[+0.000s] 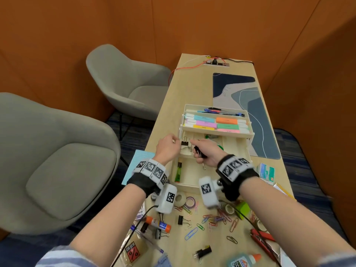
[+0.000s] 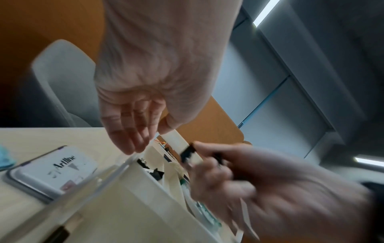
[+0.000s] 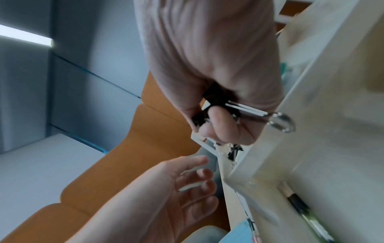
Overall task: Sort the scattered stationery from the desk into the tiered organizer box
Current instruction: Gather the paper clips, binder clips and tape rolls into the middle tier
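Orange walls surround our table (image 1: 173,97). Head view: our right hand (image 1: 205,152) clutches black binder clips (image 1: 198,151) above the organizer box (image 1: 248,132). Wrist views: our left hand (image 2: 133,118), just beside it, hangs empty, fingers relaxed.

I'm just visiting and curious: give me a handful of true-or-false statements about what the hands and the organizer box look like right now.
1. The right hand grips a black binder clip. True.
2. The left hand holds a pen. False: it holds nothing; its fingers hang relaxed beside the organizer box.
3. The highlighters lie in an upper tier of the box. True.
4. No binder clip is in the box yet. False: a black clip already sits in a left compartment of the middle tier.
5. The paper clips are all put away. False: many lie scattered on the desk.
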